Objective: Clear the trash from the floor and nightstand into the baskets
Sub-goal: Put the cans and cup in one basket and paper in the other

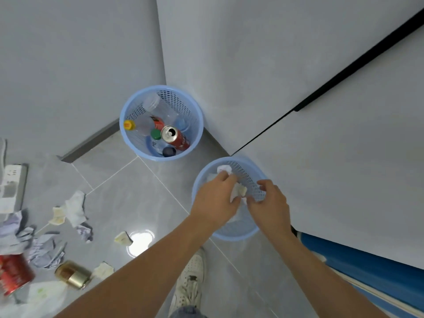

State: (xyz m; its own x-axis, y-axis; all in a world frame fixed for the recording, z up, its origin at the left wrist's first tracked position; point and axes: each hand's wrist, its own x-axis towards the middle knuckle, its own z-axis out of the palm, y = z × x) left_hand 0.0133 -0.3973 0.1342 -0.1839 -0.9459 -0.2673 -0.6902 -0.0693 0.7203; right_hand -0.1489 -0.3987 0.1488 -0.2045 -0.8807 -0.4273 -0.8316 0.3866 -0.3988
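Observation:
Two light-blue mesh baskets stand in the corner. The far basket (pixel 128 111) holds plastic bottles and a red drink can (pixel 175 137). The near basket (pixel 252 166) holds white crumpled paper. Both my hands hover over the near basket. My left hand (pixel 214 200) pinches a white crumpled paper wad (pixel 238 191) between thumb and fingers. My right hand (pixel 270 203) is just right of the wad with loosely curled fingers, and I see nothing gripped in it. Floor trash lies at the left: tissues (pixel 74 207), a gold can (pixel 73 274) and a red can (pixel 13 274).
Grey walls meet behind the baskets, and a grey panel with a black strip runs along the right. A white power strip (pixel 11 180) lies at the far left. My white shoe (pixel 190 283) stands on the tiled floor. A blue surface (pixel 367 267) is at the lower right.

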